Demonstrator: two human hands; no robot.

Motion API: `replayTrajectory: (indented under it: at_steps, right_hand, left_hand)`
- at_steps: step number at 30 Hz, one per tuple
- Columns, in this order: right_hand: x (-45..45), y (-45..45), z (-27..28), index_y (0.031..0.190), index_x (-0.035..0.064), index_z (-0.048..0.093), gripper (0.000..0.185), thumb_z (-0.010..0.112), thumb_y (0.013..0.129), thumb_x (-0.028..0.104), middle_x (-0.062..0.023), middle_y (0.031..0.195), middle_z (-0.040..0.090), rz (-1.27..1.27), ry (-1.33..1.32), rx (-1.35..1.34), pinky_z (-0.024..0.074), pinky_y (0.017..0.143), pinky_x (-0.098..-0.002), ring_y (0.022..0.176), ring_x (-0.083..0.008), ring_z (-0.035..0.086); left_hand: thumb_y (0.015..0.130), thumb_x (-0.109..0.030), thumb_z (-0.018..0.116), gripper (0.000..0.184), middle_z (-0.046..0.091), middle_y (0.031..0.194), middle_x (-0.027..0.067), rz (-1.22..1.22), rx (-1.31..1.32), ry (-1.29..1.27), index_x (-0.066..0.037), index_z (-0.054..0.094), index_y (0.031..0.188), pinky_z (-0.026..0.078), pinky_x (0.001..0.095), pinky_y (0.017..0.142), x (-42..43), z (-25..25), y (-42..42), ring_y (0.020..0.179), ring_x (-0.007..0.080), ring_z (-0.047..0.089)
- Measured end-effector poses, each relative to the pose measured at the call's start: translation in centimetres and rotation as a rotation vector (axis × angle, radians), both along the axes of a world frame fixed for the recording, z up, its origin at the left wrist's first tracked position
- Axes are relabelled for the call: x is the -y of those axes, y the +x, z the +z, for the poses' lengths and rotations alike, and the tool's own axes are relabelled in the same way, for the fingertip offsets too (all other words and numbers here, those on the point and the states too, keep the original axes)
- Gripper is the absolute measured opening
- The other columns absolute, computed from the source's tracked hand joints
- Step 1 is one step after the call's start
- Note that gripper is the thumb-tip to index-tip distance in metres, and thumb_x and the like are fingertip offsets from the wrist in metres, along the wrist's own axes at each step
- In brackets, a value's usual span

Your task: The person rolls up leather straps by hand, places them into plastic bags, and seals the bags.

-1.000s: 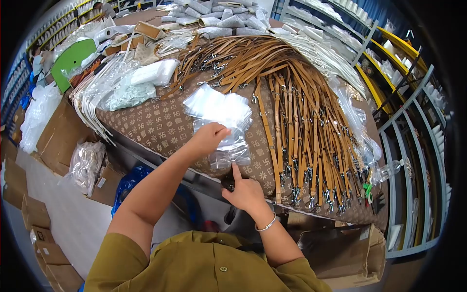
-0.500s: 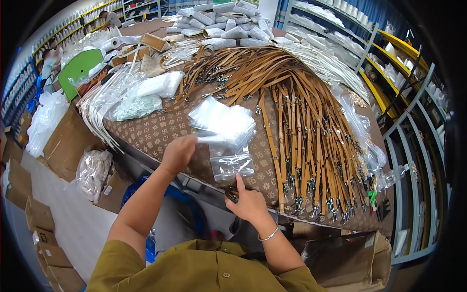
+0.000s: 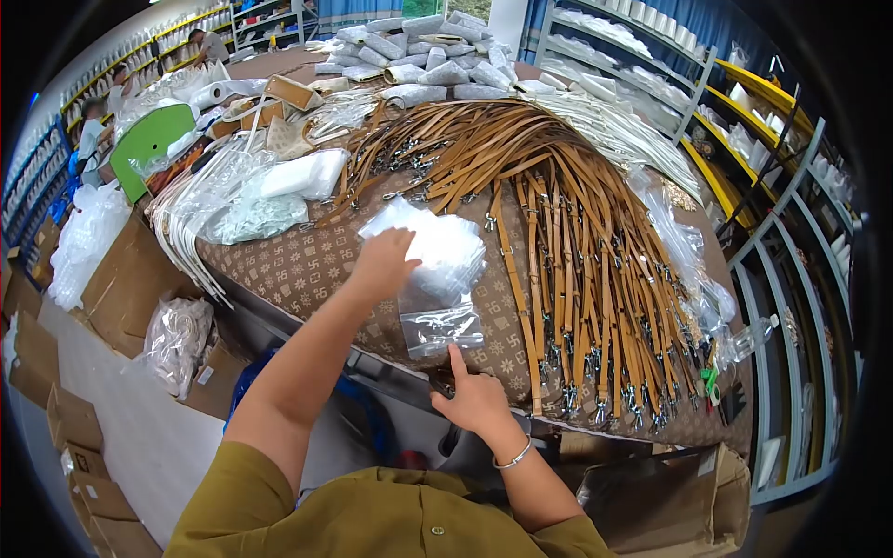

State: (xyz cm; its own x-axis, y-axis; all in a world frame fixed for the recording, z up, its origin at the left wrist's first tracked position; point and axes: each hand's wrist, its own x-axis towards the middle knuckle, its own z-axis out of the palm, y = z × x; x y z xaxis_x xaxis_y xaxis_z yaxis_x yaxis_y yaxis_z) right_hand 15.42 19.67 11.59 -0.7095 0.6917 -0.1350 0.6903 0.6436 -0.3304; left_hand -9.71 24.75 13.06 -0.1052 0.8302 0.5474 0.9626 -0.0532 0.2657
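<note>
Clear plastic bags [image 3: 445, 251] lie in a fanned stack on the brown patterned cloth [image 3: 326, 270] in front of me. Over the stack's left part is my left hand [image 3: 384, 263], its fingers reaching onto the bags; whether it pinches one is too small to tell. A flat clear bag [image 3: 439, 327] lies at the near end of the stack. My right hand [image 3: 473, 395] points its index finger at this bag's lower edge, with the thumb apart and nothing held. Brown straps with metal clips [image 3: 586, 279] spread out just to the right.
White straps [image 3: 177, 219] and wrapped packets [image 3: 302, 177] lie on the left. Grey rolled bundles [image 3: 437, 56] are piled at the back. A green board [image 3: 152, 149] stands at the left. Open cartons [image 3: 684, 498] and shelves [image 3: 791, 316] flank the table. People are in the far left background.
My left hand has moved from the left side of the stack back over the bags. The white piece it drew leftward no longer sticks out. My right hand has stayed at the near bag's edge.
</note>
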Motion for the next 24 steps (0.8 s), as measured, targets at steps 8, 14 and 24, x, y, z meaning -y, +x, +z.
replayTrajectory:
  at_steps: [8,14,24]
  right_hand:
    - [0.1,0.2,-0.6,0.138,0.0043,0.025,0.084,0.062,0.073,0.041,-0.0213,0.073,0.063,0.002,0.039,-0.050,0.0499,0.068,-0.0435,0.070,-0.0396,0.062]
    - [0.2,0.0,0.1,0.138,0.0037,0.025,0.084,0.062,0.072,0.040,-0.0222,0.072,0.063,-0.002,0.029,-0.024,0.0500,0.068,-0.0438,0.070,-0.0389,0.062]
    - [0.4,2.6,4.2,0.132,-0.0005,0.033,0.075,0.064,0.073,0.032,-0.0225,0.084,0.064,-0.067,-0.174,-0.379,0.0494,0.071,-0.0431,0.076,-0.0391,0.061]
  left_hand:
    - [0.075,-0.017,0.065,0.027,0.059,0.089,0.0137,-0.429,0.161,-0.098,-0.002,0.061,0.097,0.044,0.0410,0.079,8.0,-2.1,6.8,0.086,0.0337,0.055]
    - [0.077,-0.011,0.062,0.012,0.057,0.079,0.0123,-0.259,0.322,-0.152,0.000,0.062,0.082,0.045,0.0385,0.070,7.6,-1.1,6.0,0.079,0.0314,0.055]
    - [0.073,-0.002,0.061,0.007,0.055,0.076,0.0116,-0.156,0.229,0.211,-0.002,0.059,0.079,0.044,0.0392,0.066,7.2,0.4,9.0,0.075,0.0314,0.054]
